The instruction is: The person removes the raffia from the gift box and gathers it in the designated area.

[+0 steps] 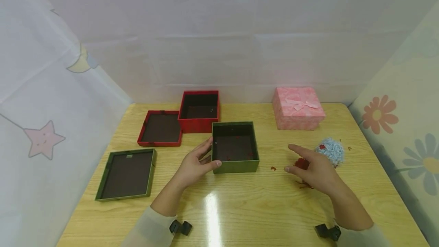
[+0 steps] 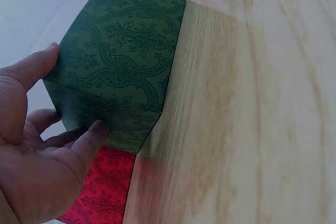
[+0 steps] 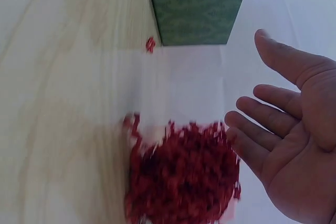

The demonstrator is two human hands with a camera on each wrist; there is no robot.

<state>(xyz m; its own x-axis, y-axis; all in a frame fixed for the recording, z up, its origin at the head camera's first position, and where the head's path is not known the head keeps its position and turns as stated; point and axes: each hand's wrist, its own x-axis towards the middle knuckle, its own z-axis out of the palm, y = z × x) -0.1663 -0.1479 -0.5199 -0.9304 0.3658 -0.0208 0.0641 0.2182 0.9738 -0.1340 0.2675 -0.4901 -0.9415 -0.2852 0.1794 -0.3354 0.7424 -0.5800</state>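
Note:
My left hand holds the left side of an open green patterned box, thumb near its front corner and fingers along its side. In the left wrist view, the thumb and bent fingers lie against the box's patterned walls. A few red scraps lie inside the box. My right hand is spread with nothing in it, near a heap of red shredded paper. In the head view that hand partly covers the heap. Just beyond it sits a clump of pale blue shredded paper with a red scrap on it.
Behind the green box stands an open red box, with a red lid beside it. A green lid lies at the left. A pink box with a bow stands at the back right. Stray red shreds dot the wooden table.

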